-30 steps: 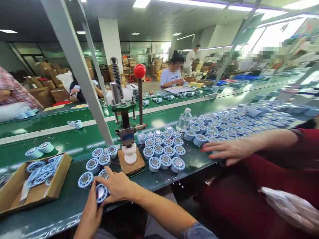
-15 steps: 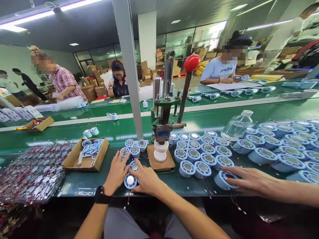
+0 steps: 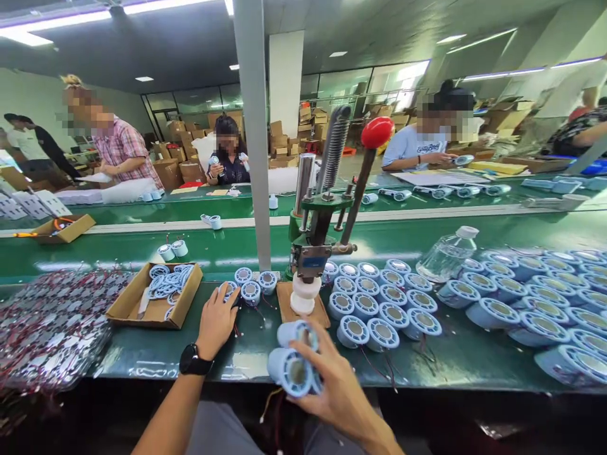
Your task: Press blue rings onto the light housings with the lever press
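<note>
My right hand (image 3: 334, 373) grips light blue round housings (image 3: 290, 373) with silver discs and trailing wires, lifted over the bench's front edge. Two show plainly, and a bit of blue under my fingers may be a third. On the left, my left hand (image 3: 215, 319), with a black watch on the wrist, has its fingers curled over another blue housing (image 3: 229, 289) standing on the bench. Beside it are several more housings (image 3: 250, 292). A hand press (image 3: 313, 253) with a red-knobbed lever and a white round die (image 3: 304, 296) stands between and beyond my hands.
Rows of blue housings (image 3: 365, 304) fill the right side, near a clear plastic bottle (image 3: 446, 256). Left are a cardboard tray (image 3: 183, 309) of blue rings and a pile of wired plates (image 3: 61, 322). A grey post (image 3: 256, 158) rises behind; co-workers sit across the green bench (image 3: 227, 243).
My right hand has lifted housings from beside my left hand and moved right and nearer. My left hand stays near its housing. A co-worker's hand at right has gone, along with the housing it touched.
</note>
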Available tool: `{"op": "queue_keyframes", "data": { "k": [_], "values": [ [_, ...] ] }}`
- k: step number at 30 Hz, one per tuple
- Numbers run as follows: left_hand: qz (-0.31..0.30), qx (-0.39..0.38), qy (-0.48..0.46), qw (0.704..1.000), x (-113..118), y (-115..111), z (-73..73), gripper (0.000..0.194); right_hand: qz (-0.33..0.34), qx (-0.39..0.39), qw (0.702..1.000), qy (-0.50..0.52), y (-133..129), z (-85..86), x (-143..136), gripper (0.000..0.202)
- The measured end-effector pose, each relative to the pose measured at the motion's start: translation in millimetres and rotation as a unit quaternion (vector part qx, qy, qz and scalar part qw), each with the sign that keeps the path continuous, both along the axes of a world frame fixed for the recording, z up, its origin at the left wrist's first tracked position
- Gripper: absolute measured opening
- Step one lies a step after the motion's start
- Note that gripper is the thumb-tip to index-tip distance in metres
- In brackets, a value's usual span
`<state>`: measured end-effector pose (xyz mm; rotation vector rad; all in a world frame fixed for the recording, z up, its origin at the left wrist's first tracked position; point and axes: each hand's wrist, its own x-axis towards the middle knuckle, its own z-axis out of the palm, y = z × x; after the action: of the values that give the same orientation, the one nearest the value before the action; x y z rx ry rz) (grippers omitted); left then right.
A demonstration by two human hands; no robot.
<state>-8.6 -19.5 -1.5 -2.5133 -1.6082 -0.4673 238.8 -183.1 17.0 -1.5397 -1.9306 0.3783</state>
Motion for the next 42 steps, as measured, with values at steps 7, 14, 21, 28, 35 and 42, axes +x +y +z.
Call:
{"op": "queue_keyframes", "data": {
  "k": [7,14,21,28,35,42],
  "values": [
    [-0.006,-0.014,0.029,0.999,3.8,-4.7,11.2,0.047,-0.462,0.116,0.875,-0.088,-70.9,23.7,131.2,0.061],
    [-0.051,0.053,0.024,0.997,-3.5,19.5,-17.3,0.060,-0.600,-0.217,0.761,-0.117,-69.4,22.2,215.3,0.063],
    [-0.048,0.054,0.040,0.997,-4.8,21.7,-17.1,0.066,-0.558,-0.241,0.788,-0.094,-31.7,7.7,234.6,0.059],
    [-0.034,0.046,0.037,0.998,0.0,13.2,-7.3,0.062,-0.586,-0.206,0.782,-0.057,-13.9,-8.6,241.3,0.072],
    [-0.038,0.050,0.044,0.997,-1.1,12.6,-9.5,0.055,-0.580,-0.060,0.812,-0.017,-19.2,-34.6,252.5,0.066],
    [-0.025,0.047,0.032,0.998,1.7,5.8,-5.1,0.045,-0.592,0.090,0.801,0.008,-28.6,-24.3,239.3,0.075]
  ]
}}
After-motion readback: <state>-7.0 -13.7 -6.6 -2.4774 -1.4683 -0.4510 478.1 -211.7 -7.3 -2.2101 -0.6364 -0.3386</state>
